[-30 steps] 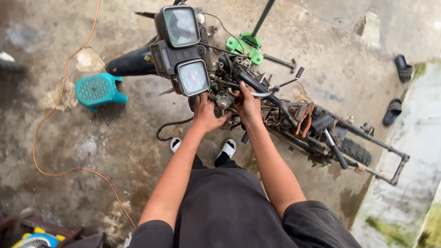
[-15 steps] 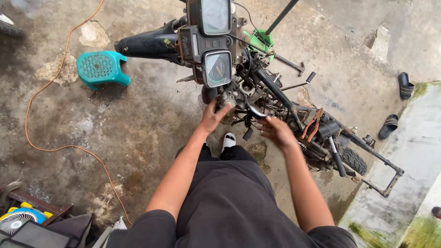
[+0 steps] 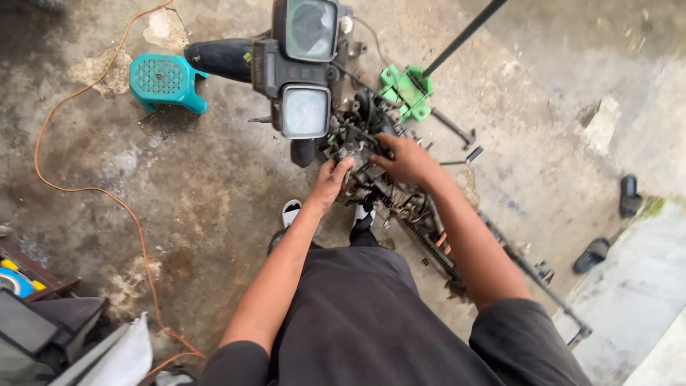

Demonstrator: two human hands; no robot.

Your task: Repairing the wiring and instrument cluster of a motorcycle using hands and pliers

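You are gripping the engine part [image 3: 357, 159] of the stripped motorcycle [image 3: 400, 193] with both hands: left hand [image 3: 330, 183] at 7 o'clock, right hand [image 3: 407, 159] at 3 o'clock, both clenched on it. The next move probably needs a steady pull.

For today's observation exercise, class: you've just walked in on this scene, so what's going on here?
A person stands over a stripped-down motorcycle frame on a stained concrete floor. Both bare hands are on the engine parts just behind the instrument cluster: the left hand presses on the near side, the right hand grips the top. A teal plastic stool and an orange cable lie to the left.
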